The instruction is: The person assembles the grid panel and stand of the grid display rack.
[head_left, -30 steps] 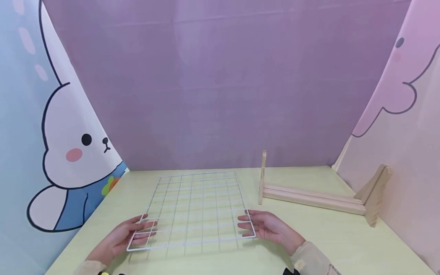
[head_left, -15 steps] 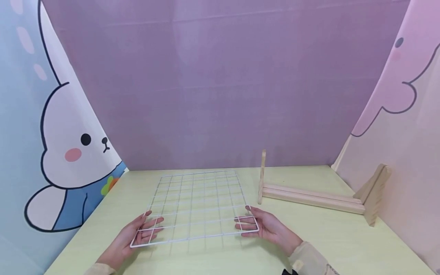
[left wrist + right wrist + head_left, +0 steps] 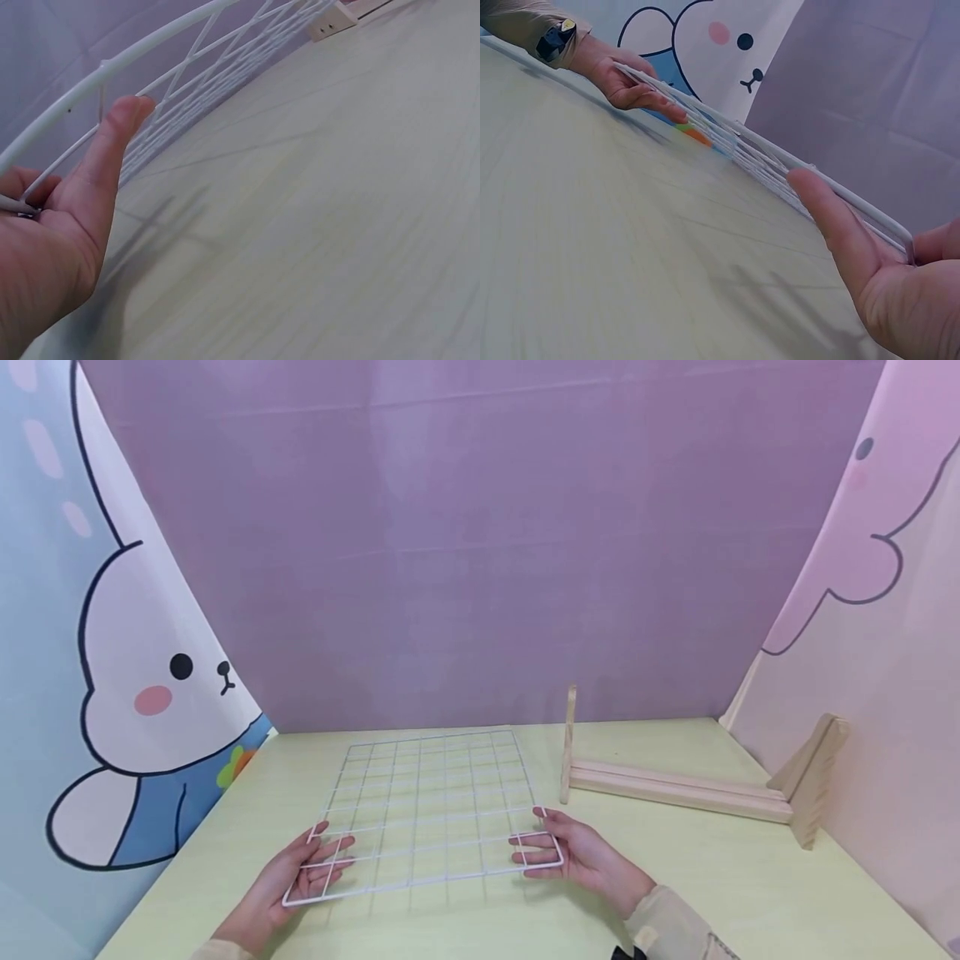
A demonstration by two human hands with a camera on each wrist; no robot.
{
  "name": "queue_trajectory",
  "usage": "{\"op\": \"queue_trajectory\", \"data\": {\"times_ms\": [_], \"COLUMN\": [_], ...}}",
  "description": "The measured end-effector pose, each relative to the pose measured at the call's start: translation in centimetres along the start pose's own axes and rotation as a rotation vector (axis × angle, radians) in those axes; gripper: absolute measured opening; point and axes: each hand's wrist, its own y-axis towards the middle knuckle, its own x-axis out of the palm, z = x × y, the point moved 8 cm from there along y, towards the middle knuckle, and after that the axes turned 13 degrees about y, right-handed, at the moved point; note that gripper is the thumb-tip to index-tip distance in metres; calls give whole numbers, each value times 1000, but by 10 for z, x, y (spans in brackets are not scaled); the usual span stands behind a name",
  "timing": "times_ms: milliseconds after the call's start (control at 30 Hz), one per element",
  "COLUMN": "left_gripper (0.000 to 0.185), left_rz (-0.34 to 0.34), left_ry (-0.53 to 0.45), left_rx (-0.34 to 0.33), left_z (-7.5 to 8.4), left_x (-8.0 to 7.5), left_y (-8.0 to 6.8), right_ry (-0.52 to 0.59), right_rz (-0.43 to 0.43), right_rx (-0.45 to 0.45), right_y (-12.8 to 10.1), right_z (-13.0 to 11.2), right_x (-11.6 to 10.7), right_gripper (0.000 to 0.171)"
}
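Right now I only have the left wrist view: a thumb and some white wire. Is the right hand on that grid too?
Observer: Yes. The right hand holds the white wire grid at its near right corner; the left hand holds the near left corner.
Operator: Is the grid flat on the table?
Observer: No. In the right wrist view its near edge is raised off the table.
Operator: Anything else nearby?
Observer: A wooden rack lies right of the grid, apart from it.
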Motion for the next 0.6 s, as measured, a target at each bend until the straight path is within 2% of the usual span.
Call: {"op": "queue_trajectory", "data": {"times_ms": [233, 333, 467, 600], "left_gripper": [46, 49, 46, 36], "left_rz": [-102, -115, -57, 9], "left_ry": [-38, -37, -18, 9], "left_rx": [88, 112, 120, 142], "left_z": [4, 6, 6, 8], "left_x": [9, 12, 11, 10], "left_y": [0, 0, 0, -1], "right_ry": [-23, -16, -7, -15], "right_rz": [-4, -17, -43, -65], "right_rx": [-16, -17, -21, -32], "right_y": [-2, -3, -5, -7], "right_z": [-5, -6, -8, -10], "right_x": [2, 3, 4, 6], "right_gripper": [56, 56, 58, 54]}}
